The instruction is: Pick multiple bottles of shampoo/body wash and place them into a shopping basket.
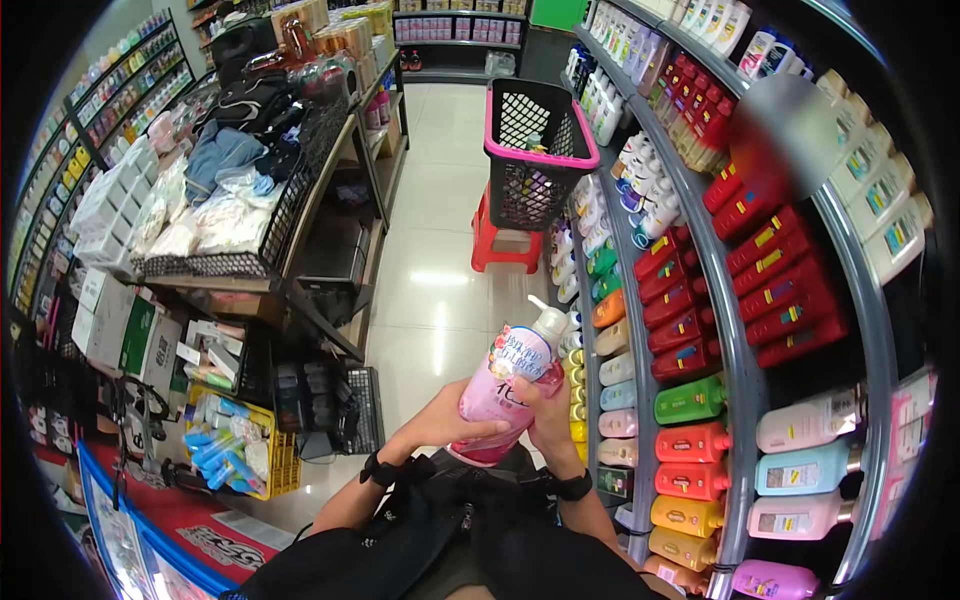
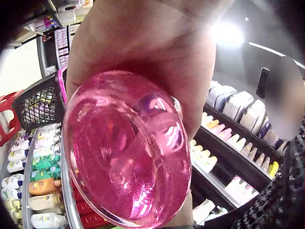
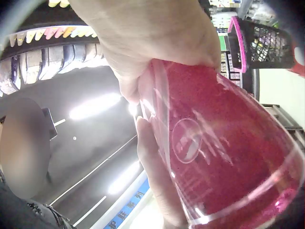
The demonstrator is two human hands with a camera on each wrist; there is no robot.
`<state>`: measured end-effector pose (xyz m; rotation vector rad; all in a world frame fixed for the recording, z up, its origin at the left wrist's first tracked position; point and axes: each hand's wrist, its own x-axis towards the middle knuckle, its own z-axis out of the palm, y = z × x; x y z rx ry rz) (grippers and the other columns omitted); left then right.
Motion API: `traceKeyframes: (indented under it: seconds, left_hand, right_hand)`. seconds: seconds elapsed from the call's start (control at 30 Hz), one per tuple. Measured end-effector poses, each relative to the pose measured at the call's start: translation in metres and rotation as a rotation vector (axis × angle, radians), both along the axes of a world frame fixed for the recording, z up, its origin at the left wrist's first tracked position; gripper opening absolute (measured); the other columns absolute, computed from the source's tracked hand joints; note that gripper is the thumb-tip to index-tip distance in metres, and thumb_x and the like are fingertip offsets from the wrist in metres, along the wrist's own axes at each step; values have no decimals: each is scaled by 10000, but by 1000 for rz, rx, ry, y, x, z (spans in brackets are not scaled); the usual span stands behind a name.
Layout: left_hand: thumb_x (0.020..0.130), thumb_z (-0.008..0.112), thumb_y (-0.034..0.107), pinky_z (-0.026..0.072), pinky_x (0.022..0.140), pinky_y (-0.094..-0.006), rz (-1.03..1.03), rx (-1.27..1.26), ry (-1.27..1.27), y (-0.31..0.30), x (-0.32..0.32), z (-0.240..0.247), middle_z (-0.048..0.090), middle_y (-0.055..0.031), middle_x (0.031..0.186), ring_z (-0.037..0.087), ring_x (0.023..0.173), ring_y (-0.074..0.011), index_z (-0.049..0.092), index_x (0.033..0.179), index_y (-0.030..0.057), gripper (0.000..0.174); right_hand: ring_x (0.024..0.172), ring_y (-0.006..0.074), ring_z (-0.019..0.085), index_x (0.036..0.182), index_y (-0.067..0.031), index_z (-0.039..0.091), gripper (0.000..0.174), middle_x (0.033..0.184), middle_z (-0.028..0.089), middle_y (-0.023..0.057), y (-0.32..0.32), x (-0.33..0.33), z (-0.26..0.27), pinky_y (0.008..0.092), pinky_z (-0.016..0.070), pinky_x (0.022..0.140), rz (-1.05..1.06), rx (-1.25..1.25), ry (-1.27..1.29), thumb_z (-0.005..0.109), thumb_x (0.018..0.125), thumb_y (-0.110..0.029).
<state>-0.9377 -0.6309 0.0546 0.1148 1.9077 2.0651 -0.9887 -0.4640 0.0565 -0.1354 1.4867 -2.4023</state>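
Observation:
A pink pump bottle (image 1: 490, 400) with a white pump top is held tilted in front of the body, its labelled face up in the head view. The left hand (image 1: 440, 415) grips its lower left side, thumb across the front. On the bottle's right side, the right hand (image 1: 548, 412) curls round it with the thumb near the label. The left wrist view shows the bottle's clear pink base (image 2: 126, 152) below the left hand (image 2: 143, 43). In the right wrist view the right hand (image 3: 162, 38) wraps the bottle's pink side (image 3: 224, 152).
Shelves of bottles (image 1: 690, 395) run along the right. A black basket with a pink rim (image 1: 540, 158) rests on a red stool (image 1: 500, 240) in the aisle. On the left stand a table of goods (image 1: 220, 265) and a yellow crate (image 1: 285, 455).

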Motion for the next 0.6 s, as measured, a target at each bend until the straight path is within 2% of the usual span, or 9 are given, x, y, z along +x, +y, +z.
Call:
traceKeyframes:
  seconds: [0.1,0.2,0.4,0.47,0.53,0.6]
  left_hand:
    - [732,808,237,479,893,-317,6,33,-17,-36,-34,-4,641,-105,1080,604,986,-162,522,1226,-20,627]
    - [722,812,263,480,893,-322,16,-36,-32,-71,-72,-13,634,-122,1107,609,989,-175,518,1233,-23,655]
    - [706,823,249,482,895,-324,168,-13,-56,-135,-154,-18,637,-119,1100,610,993,-173,527,1220,-21,651]
    - [703,825,241,476,908,-327,157,-54,-182,-158,-189,-11,633,-117,1111,607,1008,-173,525,1225,-22,657]
    - [703,824,239,484,893,-318,218,-69,-182,-177,-223,2,642,-110,1092,615,993,-170,535,1212,-22,641]
    - [702,824,241,502,855,-307,318,-130,-40,-195,-258,13,657,-101,1052,630,947,-166,556,1172,-20,601]
  right_hand:
    - [928,145,617,1097,-8,540,432,1021,635,79,-36,-38,-2,306,491,856,32,26,-4,764,747,-125]
    - [937,148,617,1114,-5,534,450,1028,634,85,-71,-80,-9,313,493,861,76,32,-9,765,747,-127]
    - [965,153,614,1167,12,511,502,1066,627,92,-144,-181,-32,320,496,884,229,-15,-25,765,750,-104]
    - [974,151,612,1164,10,514,491,1071,627,91,-166,-221,-34,320,496,886,260,-28,-10,762,756,-110]
    - [989,152,608,1162,7,518,484,1072,627,87,-194,-267,-24,318,493,892,346,-67,-56,759,760,-117]
    - [994,145,601,1160,4,522,479,1076,624,85,-217,-309,-13,310,485,899,378,-115,-28,757,761,-118]
